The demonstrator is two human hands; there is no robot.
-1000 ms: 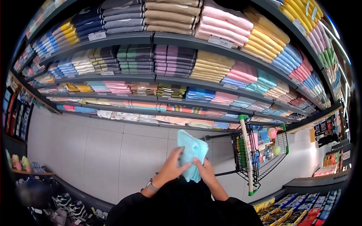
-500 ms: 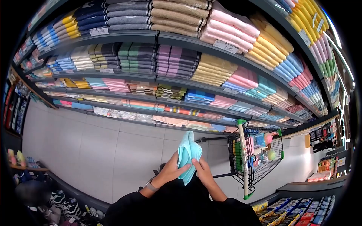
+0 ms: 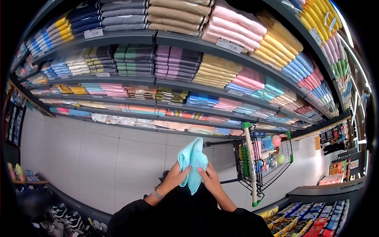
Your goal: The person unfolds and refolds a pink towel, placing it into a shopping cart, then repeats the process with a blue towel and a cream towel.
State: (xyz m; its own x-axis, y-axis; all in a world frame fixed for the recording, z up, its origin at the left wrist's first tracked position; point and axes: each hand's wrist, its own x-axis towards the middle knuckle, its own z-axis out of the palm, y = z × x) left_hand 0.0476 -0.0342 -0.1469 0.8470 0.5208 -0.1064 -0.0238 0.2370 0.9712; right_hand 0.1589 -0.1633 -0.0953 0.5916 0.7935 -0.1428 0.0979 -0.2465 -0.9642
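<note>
A turquoise towel, loosely folded, is held up in front of my body between both hands. My left hand, with a watch on its wrist, grips the towel's lower left side, thumb on the front. On the lower right side, my right hand pinches the cloth with its thumb in front. The fingers behind the towel are partly hidden. The towel's top is folded over and its lower tip hangs between the hands.
Shelves of folded towels run across the view ahead. A black wire shopping cart holding several goods stands on the grey tiled floor to the right. Packaged goods lie at lower right, shoes at lower left.
The towel's upper part has spread wider to the left and its folds have shifted. Both hands still hold it. The shelves and cart appear slightly farther left in view.
</note>
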